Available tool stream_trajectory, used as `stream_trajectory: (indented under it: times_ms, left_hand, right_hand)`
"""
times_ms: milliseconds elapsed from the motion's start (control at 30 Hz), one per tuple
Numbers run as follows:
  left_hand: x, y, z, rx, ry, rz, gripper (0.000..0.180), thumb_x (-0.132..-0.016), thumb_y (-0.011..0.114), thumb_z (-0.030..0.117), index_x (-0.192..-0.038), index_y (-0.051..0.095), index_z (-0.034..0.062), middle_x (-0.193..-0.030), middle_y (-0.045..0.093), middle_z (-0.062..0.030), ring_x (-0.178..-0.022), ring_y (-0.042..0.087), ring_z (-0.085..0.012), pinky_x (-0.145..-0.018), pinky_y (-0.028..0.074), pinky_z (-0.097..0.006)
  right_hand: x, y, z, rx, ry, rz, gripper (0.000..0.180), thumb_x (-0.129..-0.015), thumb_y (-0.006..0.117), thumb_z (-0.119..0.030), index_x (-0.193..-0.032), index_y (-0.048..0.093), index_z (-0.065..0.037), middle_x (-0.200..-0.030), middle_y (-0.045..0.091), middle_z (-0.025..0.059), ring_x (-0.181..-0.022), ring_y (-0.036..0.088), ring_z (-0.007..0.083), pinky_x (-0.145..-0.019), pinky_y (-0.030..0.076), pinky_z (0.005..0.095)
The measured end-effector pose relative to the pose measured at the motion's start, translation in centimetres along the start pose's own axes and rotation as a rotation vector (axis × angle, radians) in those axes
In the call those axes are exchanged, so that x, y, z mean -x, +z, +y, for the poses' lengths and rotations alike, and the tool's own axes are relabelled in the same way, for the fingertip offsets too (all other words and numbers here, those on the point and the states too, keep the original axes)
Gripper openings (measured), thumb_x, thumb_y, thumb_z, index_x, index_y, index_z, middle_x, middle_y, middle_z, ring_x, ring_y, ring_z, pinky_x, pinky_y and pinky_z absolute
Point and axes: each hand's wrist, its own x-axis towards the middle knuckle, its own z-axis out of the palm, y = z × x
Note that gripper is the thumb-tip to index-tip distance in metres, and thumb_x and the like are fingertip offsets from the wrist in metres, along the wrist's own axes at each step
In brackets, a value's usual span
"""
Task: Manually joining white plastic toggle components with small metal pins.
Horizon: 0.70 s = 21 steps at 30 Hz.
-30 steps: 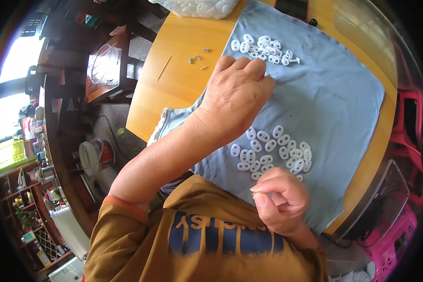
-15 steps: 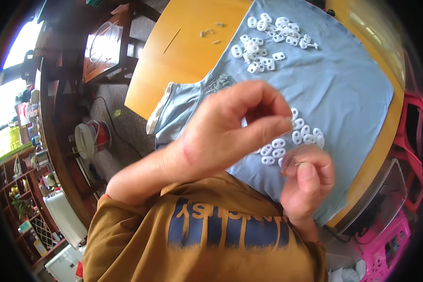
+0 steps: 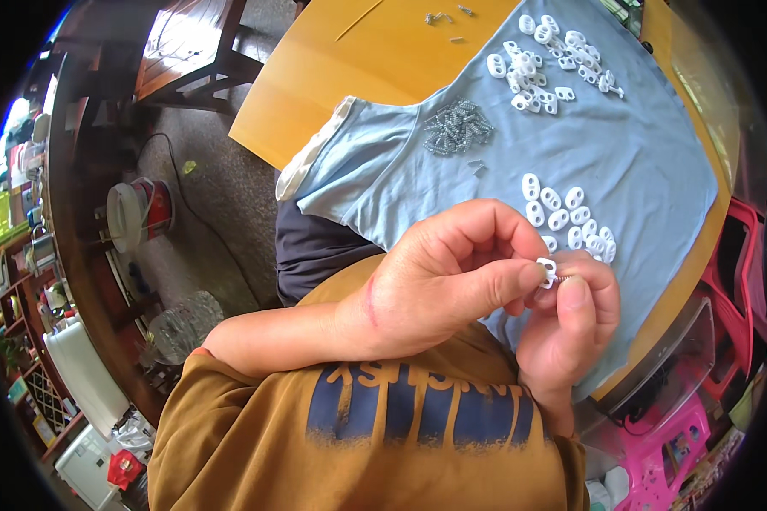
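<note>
Close in front of my chest, my two hands meet. My left hand [image 3: 452, 277] pinches a small white two-hole plastic cord lock [image 3: 548, 267] between thumb and forefinger. A thin metal spring [image 3: 562, 278] is pinched in my right hand [image 3: 571, 324], its tip touching or nearly touching the white piece. Just beyond the hands, several white oval two-hole pieces [image 3: 558, 220] lie spread on a light blue garment [image 3: 648, 187]. Farther off is a heap of white pieces [image 3: 528, 77], and a pile of small springs [image 3: 458, 128] lies left of it.
The garment drapes over a yellow-brown table [image 3: 315, 94]. A thin stick [image 3: 360, 20] and a few small metal bits [image 3: 437, 17] lie at its far side. A red-and-white bucket [image 3: 149, 211] stands on the floor to the left. Pink plastic stools [image 3: 669, 447] are at right.
My left hand has come down and right to meet my right hand, and a white cord lock now shows in its fingers. The view has shifted, uncovering the spring pile.
</note>
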Motion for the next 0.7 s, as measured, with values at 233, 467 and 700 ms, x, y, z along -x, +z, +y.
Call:
stream_trajectory:
  times_ms: [233,467,700]
  left_hand:
    - [0.31,-0.06,0.10,0.010,0.007,0.010,0.013,-0.087,0.058,0.004,-0.098,0.052,0.0012,-0.091,0.058,-0.0047,-0.076,0.057,-0.0093,-0.068,0.048,-0.021]
    - [0.33,-0.03,0.06,-0.012,0.001,0.016,0.012,-0.087,0.057,0.003,-0.098,0.052,0.0013,-0.090,0.058,-0.0043,-0.075,0.057,-0.0088,-0.067,0.048,-0.021]
    - [0.15,0.11,-0.08,-0.019,0.017,0.020,0.012,-0.086,0.057,0.002,-0.097,0.052,0.0015,-0.089,0.058,-0.0039,-0.075,0.056,-0.0086,-0.067,0.048,-0.021]
  right_hand:
    - [0.20,0.42,-0.29,0.008,-0.016,-0.005,0.010,-0.083,0.053,-0.009,-0.088,0.056,0.000,-0.072,0.054,0.0059,-0.062,0.048,0.0102,-0.059,0.040,0.0230]
    - [0.15,0.54,-0.36,0.004,-0.018,-0.013,0.010,-0.083,0.053,-0.008,-0.089,0.056,0.000,-0.073,0.054,0.0060,-0.062,0.048,0.0100,-0.060,0.040,0.0229]
    - [0.09,0.45,-0.30,0.030,-0.037,-0.007,0.010,-0.083,0.053,-0.008,-0.089,0.056,0.000,-0.073,0.054,0.0058,-0.062,0.048,0.0099,-0.059,0.040,0.0228]
